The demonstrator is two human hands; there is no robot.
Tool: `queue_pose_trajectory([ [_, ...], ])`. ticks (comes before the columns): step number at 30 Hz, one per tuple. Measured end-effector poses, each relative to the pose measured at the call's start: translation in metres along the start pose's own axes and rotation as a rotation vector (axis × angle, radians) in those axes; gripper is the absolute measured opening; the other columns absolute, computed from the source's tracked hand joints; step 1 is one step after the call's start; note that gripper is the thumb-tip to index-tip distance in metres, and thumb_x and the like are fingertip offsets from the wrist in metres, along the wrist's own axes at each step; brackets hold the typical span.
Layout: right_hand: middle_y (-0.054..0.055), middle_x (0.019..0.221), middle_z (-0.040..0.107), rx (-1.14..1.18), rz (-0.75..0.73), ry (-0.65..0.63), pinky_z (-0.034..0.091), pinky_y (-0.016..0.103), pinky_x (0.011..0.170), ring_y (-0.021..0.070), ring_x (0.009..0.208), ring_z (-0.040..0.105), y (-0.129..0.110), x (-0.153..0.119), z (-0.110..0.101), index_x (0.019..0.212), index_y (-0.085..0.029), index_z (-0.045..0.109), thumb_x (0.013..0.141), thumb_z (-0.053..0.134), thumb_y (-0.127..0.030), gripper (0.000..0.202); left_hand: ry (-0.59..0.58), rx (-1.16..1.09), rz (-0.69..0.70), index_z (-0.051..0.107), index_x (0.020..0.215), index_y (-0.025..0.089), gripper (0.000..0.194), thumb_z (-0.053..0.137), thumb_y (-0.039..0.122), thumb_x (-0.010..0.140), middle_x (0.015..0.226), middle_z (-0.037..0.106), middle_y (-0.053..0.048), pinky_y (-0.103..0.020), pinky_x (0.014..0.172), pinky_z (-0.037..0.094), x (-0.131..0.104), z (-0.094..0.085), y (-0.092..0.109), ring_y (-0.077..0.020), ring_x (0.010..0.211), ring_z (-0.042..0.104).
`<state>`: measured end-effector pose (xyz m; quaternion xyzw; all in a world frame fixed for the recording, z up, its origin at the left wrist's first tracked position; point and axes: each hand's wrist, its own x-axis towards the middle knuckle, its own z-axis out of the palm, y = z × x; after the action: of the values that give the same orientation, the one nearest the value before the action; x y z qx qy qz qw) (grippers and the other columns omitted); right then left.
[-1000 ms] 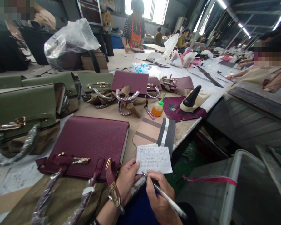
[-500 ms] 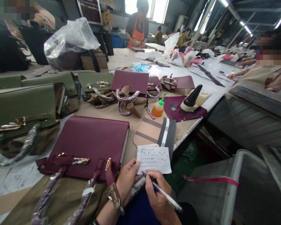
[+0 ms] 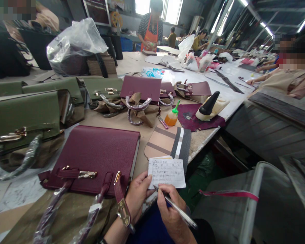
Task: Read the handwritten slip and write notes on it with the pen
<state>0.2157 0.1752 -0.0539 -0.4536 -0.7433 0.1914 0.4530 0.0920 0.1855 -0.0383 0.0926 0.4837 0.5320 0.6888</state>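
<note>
A small sheet of paper (image 3: 167, 172) covered in handwriting lies at the table's edge. My left hand (image 3: 139, 192) pinches its lower left corner between thumb and fingers. Closed round a pen (image 3: 180, 210), my right hand (image 3: 171, 210) rests by the lower edge of the sheet, the tip touching or just above the paper. A burgundy handbag (image 3: 99, 152) lies to the left, its strap with a gold buckle (image 3: 123, 212) hanging over my left wrist. Beyond the paper are tan and dark striped panels (image 3: 162, 140).
Green bags (image 3: 25, 113) stand at the left, more burgundy bags (image 3: 141, 88) behind. An orange glue bottle (image 3: 171, 118) and a black cone (image 3: 210, 103) are farther back. A grey bin (image 3: 226, 206) stands at the right. A person in an orange apron (image 3: 150, 34) is across the table.
</note>
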Motion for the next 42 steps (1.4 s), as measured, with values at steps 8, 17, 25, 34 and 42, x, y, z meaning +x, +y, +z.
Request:
queue_pose_trajectory([
  [8, 0.0, 0.074, 0.063, -0.026, -0.025, 0.008, 0.052, 0.018, 0.064, 0.0126, 0.067, 0.065, -0.0027, 0.0034, 0.0007, 0.09, -0.019, 0.055, 0.092, 0.047, -0.019, 0.009, 0.003, -0.006, -0.003, 0.064, 0.091, 0.012, 0.046, 0.079, 0.039, 0.057, 0.1, 0.07, -0.014, -0.027, 0.074, 0.054, 0.0004, -0.0002, -0.0002, -0.0287, 0.104, 0.062],
  [17, 0.0, 0.073, 0.062, -0.029, 0.006, -0.028, 0.051, 0.018, 0.063, 0.0126, 0.066, 0.064, 0.0004, 0.0022, -0.0011, 0.088, -0.019, 0.055, 0.092, 0.046, -0.02, 0.01, 0.001, 0.014, -0.005, 0.066, 0.091, 0.013, 0.044, 0.079, 0.039, 0.058, 0.103, 0.07, -0.013, -0.027, 0.075, 0.054, -0.0005, 0.0004, -0.0005, -0.0282, 0.106, 0.061],
  [25, 0.0, 0.073, 0.061, -0.024, -0.003, -0.026, 0.051, 0.019, 0.061, 0.0134, 0.065, 0.064, 0.0001, 0.0033, 0.0002, 0.087, -0.019, 0.054, 0.092, 0.045, -0.02, 0.01, 0.003, 0.016, -0.004, 0.065, 0.094, 0.013, 0.046, 0.078, 0.039, 0.059, 0.104, 0.069, -0.013, -0.027, 0.074, 0.055, 0.0024, -0.0024, -0.0021, -0.0288, 0.106, 0.061],
  [34, 0.0, 0.077, 0.063, -0.026, -0.001, -0.02, 0.051, 0.018, 0.067, 0.0122, 0.071, 0.065, -0.0029, 0.0004, -0.0028, 0.091, -0.02, 0.054, 0.092, 0.046, -0.019, 0.009, -0.003, 0.025, -0.001, 0.064, 0.095, 0.013, 0.045, 0.078, 0.038, 0.061, 0.103, 0.07, -0.013, -0.028, 0.073, 0.055, -0.0002, -0.0008, -0.0011, -0.0288, 0.105, 0.061],
  [42, 0.002, 0.085, 0.065, -0.036, -0.04, 0.01, 0.05, 0.015, 0.077, 0.0109, 0.08, 0.065, -0.0051, -0.0021, -0.0075, 0.092, -0.019, 0.055, 0.091, 0.046, -0.016, 0.009, -0.008, 0.022, -0.007, 0.062, 0.098, 0.012, 0.046, 0.076, 0.037, 0.063, 0.103, 0.07, -0.014, -0.028, 0.075, 0.055, 0.0007, -0.0025, -0.0023, -0.0279, 0.104, 0.062],
])
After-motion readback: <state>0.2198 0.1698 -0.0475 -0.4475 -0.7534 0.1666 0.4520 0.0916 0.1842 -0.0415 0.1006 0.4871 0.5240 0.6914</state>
